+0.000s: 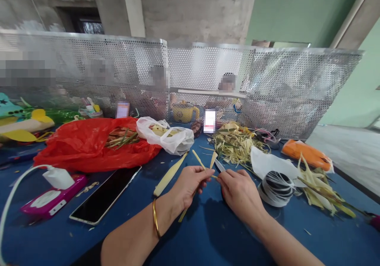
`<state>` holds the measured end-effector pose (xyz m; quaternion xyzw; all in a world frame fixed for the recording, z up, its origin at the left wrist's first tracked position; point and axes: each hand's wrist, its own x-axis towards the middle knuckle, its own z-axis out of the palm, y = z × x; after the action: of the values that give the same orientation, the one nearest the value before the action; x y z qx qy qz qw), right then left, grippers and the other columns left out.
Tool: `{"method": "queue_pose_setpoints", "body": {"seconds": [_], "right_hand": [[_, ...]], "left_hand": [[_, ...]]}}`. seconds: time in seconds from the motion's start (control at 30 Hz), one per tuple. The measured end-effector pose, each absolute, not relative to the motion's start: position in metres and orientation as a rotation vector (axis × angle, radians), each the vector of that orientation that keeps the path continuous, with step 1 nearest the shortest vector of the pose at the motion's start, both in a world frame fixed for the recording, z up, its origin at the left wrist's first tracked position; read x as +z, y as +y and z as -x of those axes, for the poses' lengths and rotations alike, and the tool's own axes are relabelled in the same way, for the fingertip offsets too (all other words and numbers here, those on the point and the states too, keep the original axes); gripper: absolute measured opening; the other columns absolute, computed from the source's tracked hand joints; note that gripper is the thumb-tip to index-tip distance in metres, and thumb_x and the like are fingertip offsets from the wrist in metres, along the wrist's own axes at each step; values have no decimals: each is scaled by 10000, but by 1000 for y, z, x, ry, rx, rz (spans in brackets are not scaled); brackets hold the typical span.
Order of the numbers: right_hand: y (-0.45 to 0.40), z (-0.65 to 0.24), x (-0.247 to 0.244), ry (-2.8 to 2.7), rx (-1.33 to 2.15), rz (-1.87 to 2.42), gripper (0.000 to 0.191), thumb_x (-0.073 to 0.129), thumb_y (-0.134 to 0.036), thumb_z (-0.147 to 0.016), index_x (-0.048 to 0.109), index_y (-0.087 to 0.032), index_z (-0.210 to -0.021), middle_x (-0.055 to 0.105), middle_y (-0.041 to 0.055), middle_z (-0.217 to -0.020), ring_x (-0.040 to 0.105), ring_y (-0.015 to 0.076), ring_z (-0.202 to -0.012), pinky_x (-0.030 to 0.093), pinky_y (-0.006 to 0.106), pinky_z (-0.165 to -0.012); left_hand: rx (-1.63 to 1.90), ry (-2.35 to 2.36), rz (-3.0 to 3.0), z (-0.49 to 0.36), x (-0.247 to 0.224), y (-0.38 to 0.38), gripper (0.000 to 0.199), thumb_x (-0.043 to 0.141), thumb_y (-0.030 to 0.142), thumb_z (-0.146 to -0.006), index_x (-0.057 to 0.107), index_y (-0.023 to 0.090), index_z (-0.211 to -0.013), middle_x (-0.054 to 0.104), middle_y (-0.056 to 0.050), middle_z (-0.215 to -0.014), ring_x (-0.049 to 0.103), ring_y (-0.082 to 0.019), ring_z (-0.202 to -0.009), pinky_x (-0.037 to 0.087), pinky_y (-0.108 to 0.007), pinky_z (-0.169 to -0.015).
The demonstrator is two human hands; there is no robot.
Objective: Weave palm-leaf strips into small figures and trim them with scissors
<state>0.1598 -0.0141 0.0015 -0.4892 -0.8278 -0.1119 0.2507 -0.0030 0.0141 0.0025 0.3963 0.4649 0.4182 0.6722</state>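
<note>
Pale dried husk strips [213,160], which look like corn husk, stick up between my two hands above the blue table. My left hand [192,183], wearing a gold bangle, pinches these strips, and one end hangs below the palm. Close beside it, my right hand [237,189] is closed around scissors [219,166]; the blades point up and away, and a bit of red handle shows under the fingers. The fingertips of both hands nearly meet at the strips. A longer folded husk [170,175] lies left of my left wrist.
Left are a red plastic bag [89,143], a white bag [178,139], a phone [105,196] and a purple power strip [53,198] with a white plug. Right are a husk pile [237,143], a white ribbon spool [276,189] and an orange packet [307,155]. People sit behind a perforated screen [204,66].
</note>
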Motion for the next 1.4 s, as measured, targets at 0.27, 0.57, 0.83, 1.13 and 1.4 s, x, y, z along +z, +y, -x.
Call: {"method": "queue_pose_setpoints", "body": {"seconds": [0.27,0.57,0.83,1.13,1.4], "right_hand": [[-13,-164,14,-2095,664,1308,363,450,-407,-923,599,-188,-675,601,-3,-655,514,135,-633,359,254,-627],[-8,-157,5,-1219,1360,1078,349,711,-476,-716,580,-157,-669,561,-10,-602,429,80,-509,332,219,-517],[-1,-160,-3,-1415,1182,1322,458,636,-599,-706,499,-196,-536,506,-23,-449,404,94,-402,308,238,-436],[-9,-173,21,-1866,368,1301,307,552,-403,-868,667,-190,-678,623,34,-740,561,160,-733,427,275,-666],[-12,-152,5,-1287,1327,1226,363,700,-502,-685,531,-185,-636,443,-77,-441,425,87,-320,352,214,-321]], "left_hand": [[915,1007,-918,7,6,18,356,812,388,-554,584,132,-651,543,28,-569,371,-34,-440,169,-185,-384],[640,825,-1024,3,11,5,425,701,543,-672,658,126,-744,536,17,-606,363,-38,-455,156,-206,-416],[597,913,-1148,-1,6,3,363,719,484,-635,666,132,-708,523,31,-552,274,-29,-411,97,-224,-430],[594,978,-1217,0,18,-4,314,691,444,-667,683,131,-688,532,21,-513,298,-37,-389,116,-224,-407],[494,892,-1275,-5,13,-10,290,649,424,-689,696,139,-666,573,3,-520,301,-44,-374,145,-227,-396]]}}
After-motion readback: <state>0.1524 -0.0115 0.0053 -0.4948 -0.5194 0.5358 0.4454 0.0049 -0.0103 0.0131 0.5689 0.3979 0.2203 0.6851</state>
